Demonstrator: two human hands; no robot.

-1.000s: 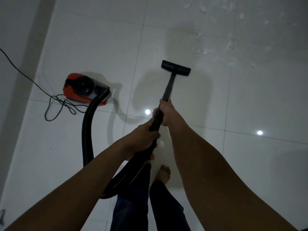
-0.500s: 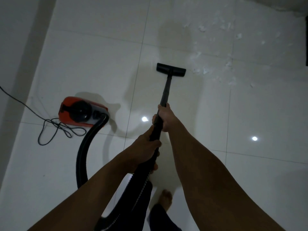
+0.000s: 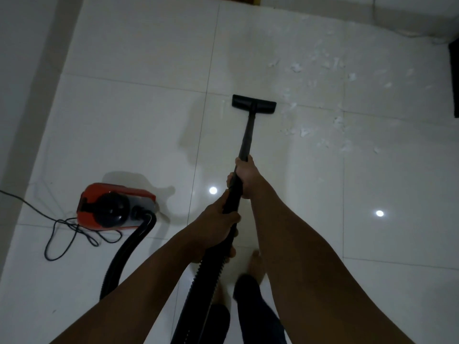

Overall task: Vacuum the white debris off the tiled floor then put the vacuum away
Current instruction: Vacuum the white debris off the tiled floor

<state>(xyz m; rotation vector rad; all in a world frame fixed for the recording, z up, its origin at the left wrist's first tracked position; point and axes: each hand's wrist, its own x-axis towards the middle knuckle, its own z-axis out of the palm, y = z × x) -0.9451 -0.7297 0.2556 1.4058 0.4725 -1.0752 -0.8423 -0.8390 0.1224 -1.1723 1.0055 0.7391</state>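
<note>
Glossy white tiled floor (image 3: 139,135) strewn with white debris (image 3: 323,100).

No text, label, brand or number can be read, none on the red vacuum body (image 3: 116,207), the black wand (image 3: 246,136) or the floor nozzle (image 3: 253,103), picture dim and soft
</note>
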